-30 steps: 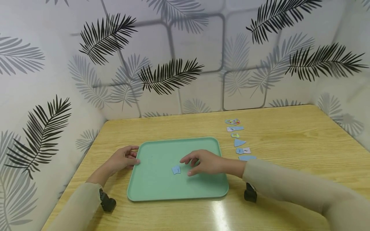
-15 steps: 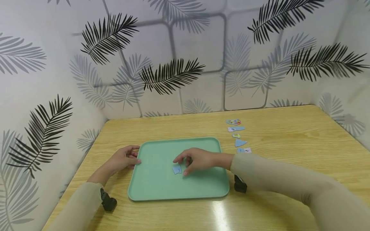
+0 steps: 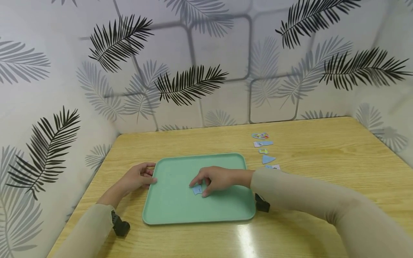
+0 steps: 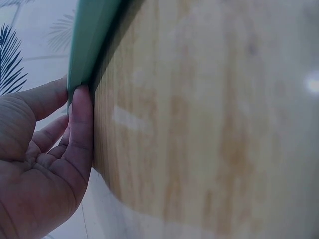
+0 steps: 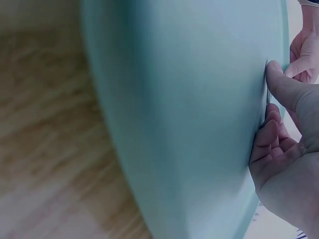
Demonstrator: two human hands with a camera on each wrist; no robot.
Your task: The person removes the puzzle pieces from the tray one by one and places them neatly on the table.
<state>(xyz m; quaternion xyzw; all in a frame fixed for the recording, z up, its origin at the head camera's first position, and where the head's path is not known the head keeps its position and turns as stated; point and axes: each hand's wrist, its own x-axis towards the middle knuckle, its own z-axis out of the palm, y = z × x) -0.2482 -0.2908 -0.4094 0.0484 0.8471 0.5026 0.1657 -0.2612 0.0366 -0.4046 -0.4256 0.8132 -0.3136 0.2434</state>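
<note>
On the mint-green tray (image 3: 174,209) lies a small, flat blue puzzle piece (image 3: 197,190) with a dark mark. My right hand (image 3: 215,179) spans this piece, index finger at its far left side and thumb at its near right corner. From the right wrist, the thin edge of the piece (image 5: 268,92) shows between the thumb and the curled fingers of the right hand (image 5: 289,134). My left hand (image 3: 140,176) holds the tray's left edge, its thumb over the rim. In the left wrist view, the fingers of the left hand (image 4: 55,149) close about the tray rim (image 4: 89,45).
A column of several flat pieces runs along the wooden table (image 3: 309,150) right of the tray, among them a multicoloured piece (image 3: 260,135) and a blue triangle (image 3: 267,159). My right sleeve (image 3: 300,190) hides the column's near end. A leaf-patterned wall covering (image 3: 222,96) stands behind.
My right hand has moved left and down to the blue puzzle piece, and its finger and thumb now reach the piece's sides. The left hand stays at the tray's edge.
</note>
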